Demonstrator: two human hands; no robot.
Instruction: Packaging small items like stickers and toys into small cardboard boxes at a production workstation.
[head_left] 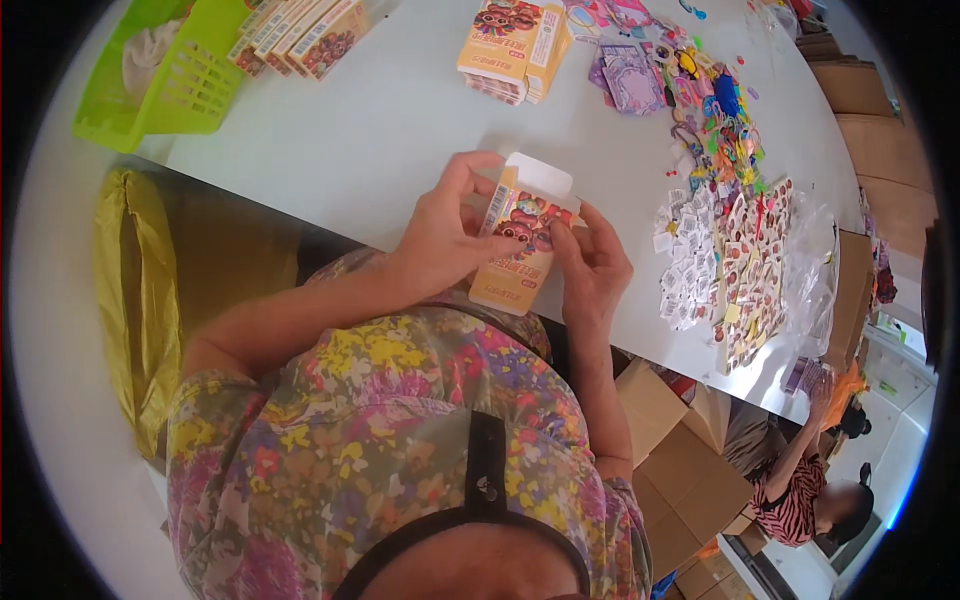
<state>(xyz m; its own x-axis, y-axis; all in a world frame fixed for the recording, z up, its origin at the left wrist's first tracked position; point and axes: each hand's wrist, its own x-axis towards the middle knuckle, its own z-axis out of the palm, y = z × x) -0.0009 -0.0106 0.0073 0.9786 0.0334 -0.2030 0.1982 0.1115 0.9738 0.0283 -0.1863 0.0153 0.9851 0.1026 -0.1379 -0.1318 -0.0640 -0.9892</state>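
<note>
Between my two hands is a small yellow-orange carton (517,262) with cartoon figures on its front, held at the table's near edge. Its white top flap (540,176) stands up, unfolded. My left hand (448,225) grips the carton's left side, thumb across the printed front and fingers behind. My right hand (592,255) holds the right side, thumb on the front near the upper edge. Whether anything lies inside the carton cannot be seen.
Flat cartons (505,50) lie stacked at the far middle; filled-looking boxes (300,38) stand beside a green basket (165,85). Colourful trinkets (720,110), white packets (688,255) and printed packets (752,265) cover the right. A co-worker (815,505) sits beyond cardboard boxes (690,475).
</note>
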